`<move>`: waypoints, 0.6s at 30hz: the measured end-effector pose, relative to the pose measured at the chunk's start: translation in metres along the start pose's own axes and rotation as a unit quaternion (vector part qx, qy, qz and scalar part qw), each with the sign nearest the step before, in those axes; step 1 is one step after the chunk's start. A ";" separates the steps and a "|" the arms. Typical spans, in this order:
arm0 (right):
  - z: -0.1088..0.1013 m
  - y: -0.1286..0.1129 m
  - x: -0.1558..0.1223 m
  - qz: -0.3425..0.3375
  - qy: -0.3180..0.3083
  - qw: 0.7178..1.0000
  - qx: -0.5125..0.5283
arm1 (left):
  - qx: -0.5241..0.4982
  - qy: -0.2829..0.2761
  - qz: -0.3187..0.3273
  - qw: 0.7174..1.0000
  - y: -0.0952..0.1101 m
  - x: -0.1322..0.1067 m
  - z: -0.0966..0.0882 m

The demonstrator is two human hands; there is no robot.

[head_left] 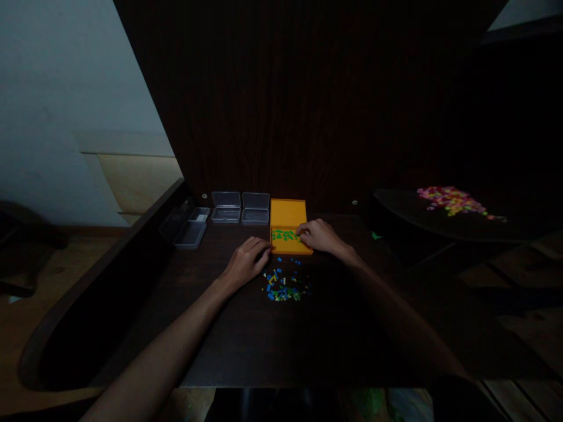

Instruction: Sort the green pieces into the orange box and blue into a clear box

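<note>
An orange box stands with its lid raised at the back of the dark table, and several small green pieces lie inside. Over the box's right side, my right hand has its fingertips pinched together; whatever is between them is too small to make out. My left hand rests on the tabletop by the box's front left corner, its fingers loosely bent and holding nothing visible. In front of the box is a loose pile of tiny building bricks in blue, green, yellow and white.
Clear plastic cases with open lids sit at the back left, among them one case beside the orange box and another farther left. A raised side board borders the table's left. Pink and yellow pieces are heaped on a dark surface at right.
</note>
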State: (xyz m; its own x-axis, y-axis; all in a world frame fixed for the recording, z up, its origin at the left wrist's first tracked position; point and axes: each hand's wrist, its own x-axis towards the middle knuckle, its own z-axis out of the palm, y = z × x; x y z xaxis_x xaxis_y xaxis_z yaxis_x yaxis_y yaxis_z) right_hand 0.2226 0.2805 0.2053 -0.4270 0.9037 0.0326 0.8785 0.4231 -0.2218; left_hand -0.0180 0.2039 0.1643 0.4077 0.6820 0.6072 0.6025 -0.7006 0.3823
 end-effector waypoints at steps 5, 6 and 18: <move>-0.004 -0.019 -0.004 -0.087 0.014 0.991 0.099 | 0.003 0.021 -0.025 0.999 -0.002 -0.003 0.003; -0.004 -0.024 -0.006 -0.109 0.010 0.986 0.123 | 0.002 0.023 -0.027 0.999 -0.002 -0.003 0.004; 0.005 -0.050 -0.014 -0.225 0.012 0.963 0.146 | -0.024 0.064 -0.016 0.998 0.001 -0.002 0.003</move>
State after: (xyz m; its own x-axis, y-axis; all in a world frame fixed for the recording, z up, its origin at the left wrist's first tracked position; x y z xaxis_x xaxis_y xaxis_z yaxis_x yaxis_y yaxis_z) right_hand 0.1838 0.2466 0.2112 -0.7422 0.6363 0.2103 0.5072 0.7385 -0.4442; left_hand -0.0159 0.2024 0.1617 0.2956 0.6737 0.6773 0.5788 -0.6903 0.4341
